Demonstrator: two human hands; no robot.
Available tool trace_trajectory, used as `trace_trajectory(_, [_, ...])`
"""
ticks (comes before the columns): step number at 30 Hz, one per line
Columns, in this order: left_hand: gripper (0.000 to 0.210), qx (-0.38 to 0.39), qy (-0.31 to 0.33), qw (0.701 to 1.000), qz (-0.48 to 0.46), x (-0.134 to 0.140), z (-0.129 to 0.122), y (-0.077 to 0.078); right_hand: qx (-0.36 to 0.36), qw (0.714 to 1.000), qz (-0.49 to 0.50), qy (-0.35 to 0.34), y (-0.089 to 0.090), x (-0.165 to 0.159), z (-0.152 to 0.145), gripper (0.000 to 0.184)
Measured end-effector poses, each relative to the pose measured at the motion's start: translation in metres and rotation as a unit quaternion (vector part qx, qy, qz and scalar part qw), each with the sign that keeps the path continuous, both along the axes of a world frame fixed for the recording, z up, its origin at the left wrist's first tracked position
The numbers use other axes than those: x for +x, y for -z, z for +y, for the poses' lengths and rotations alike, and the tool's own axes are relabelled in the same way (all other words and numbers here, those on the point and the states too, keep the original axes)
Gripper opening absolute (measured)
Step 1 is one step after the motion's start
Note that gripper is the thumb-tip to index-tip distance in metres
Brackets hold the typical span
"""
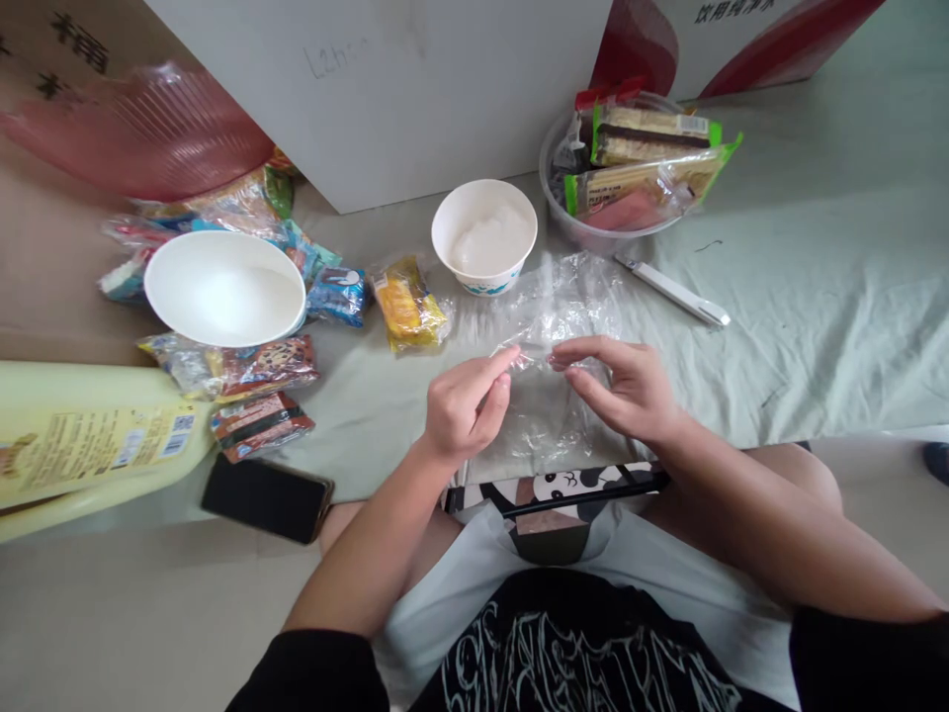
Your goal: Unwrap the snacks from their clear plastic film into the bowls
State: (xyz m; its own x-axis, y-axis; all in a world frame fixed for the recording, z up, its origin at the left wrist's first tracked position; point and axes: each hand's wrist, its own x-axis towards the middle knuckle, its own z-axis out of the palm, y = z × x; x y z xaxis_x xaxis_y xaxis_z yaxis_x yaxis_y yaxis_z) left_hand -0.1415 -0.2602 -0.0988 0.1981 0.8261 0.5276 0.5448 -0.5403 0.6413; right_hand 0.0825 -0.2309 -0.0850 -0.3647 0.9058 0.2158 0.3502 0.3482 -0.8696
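A crinkled clear plastic bag [545,425] lies spread on the cloth in front of me. My left hand [469,403] is closed over its left side, index finger stretched forward and thumb tucked close, with see-through film at the fingertips. Facing it, my right hand [627,388] curves inward, its thumb and fingertips drawn near each other on a shiny bit of the same film. A narrow gap separates the two hands. Just beyond them stands a white paper bowl [485,235] with something whitish, translucent inside.
At left, another white bowl [224,289] rests among snack packets [268,366], near a phone [267,497] and a yellow jug [96,445]. A yellow packet [407,305] lies centre-left. A clear tub [553,188] of packets and a white box cutter [674,290] are at right; boxes [415,89] stand behind.
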Motion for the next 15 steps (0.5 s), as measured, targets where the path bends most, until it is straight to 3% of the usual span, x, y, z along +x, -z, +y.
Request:
trace_trajectory(6, [0.031,-0.004,-0.033,0.999,-0.015,-0.001,-0.001,0.0,-0.024,0.998,0.029,0.058,0.003,0.002,-0.001,0.013])
trace_trajectory(8, [0.038,-0.031,-0.018,0.999,-0.019,-0.001,0.001,0.003,-0.015,0.998,0.034,0.041,0.007,0.003,0.0,0.025])
trace_trajectory(12, [0.033,-0.109,-0.013,0.993,0.04,-0.004,0.008,0.008,-0.006,0.998,-0.058,0.022,0.016,0.004,0.004,0.054])
trace_trajectory(15, [0.021,-0.094,-0.035,0.992,0.083,-0.005,0.013,0.008,0.036,0.989,-0.134,0.049,0.02,0.004,0.008,0.038])
